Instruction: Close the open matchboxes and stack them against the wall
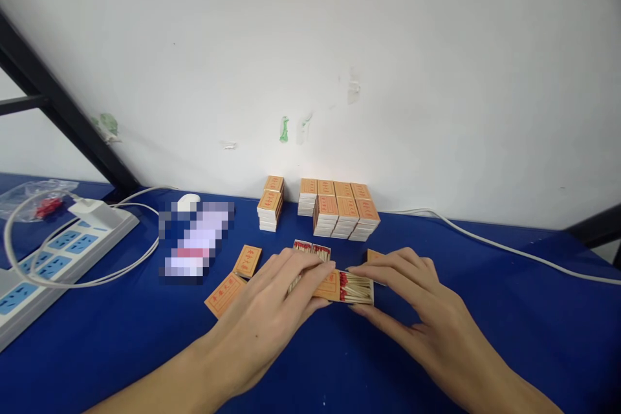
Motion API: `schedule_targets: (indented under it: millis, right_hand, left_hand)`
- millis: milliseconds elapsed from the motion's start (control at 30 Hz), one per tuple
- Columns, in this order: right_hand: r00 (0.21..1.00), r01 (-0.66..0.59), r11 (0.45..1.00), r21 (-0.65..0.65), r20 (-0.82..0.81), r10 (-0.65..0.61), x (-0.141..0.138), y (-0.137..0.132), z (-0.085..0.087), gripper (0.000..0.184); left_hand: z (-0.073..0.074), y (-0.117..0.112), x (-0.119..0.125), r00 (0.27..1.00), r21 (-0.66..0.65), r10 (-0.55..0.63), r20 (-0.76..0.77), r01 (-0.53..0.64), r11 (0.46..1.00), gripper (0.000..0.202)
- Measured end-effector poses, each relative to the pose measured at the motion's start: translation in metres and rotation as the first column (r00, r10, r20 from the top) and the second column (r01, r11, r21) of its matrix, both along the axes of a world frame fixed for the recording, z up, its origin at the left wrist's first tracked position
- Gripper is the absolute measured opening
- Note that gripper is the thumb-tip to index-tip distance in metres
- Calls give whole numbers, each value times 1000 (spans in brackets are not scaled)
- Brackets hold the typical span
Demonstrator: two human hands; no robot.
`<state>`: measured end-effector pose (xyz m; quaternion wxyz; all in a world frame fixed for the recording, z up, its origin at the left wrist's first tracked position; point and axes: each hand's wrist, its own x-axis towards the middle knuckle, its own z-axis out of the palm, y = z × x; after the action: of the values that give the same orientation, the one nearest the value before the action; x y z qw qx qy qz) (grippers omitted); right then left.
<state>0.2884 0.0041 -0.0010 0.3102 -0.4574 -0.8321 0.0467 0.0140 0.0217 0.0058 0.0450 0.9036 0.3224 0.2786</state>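
Note:
An orange matchbox sleeve (328, 286) is pinched between the thumb and fingers of my left hand (269, 301). Out of its right end sticks the tray (356, 287), full of red-tipped matches. My right hand (429, 304) grips that tray by its long edges, thumb near me and fingers on the far side. Just behind lie two small trays of matches (313, 250), partly hidden by my left hand. Orange matchbox sleeves (226, 294) rest left of that hand. Another orange box (374, 257) shows partly behind my right fingers.
Stacked matchboxes (338, 208) stand by the white wall, with a smaller stack (270, 202) to their left. A power strip (63, 259) with a plugged-in charger and looping white cable (140, 265) lies at left, near a blurred phone-like object (201, 239). Another cable (485, 249) runs along the right.

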Motion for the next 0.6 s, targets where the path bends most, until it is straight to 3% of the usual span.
schedule_targets:
  millis: [133,233,467,600]
  right_hand:
    - [999,-29,998,-63,11,30,3,0,0,29]
    - [999,-46,996,-81,2,46,5,0,0,32]
    - [997,-72,997,21,-34,73,6,0,0,41]
    - [993,-107,992,72,-51,110,5,-2,3,35]
  left_hand:
    - [-1,-1,-2,999,-11,-52,-5,52,999,38]
    - [-2,-1,-4,998,-91,-54,38,58,994,39]
    - [1,-2,-5,969,-367,-6,247,100,925,42]
    - [5,-2,-4,939,-414,20,343,132,901,40]
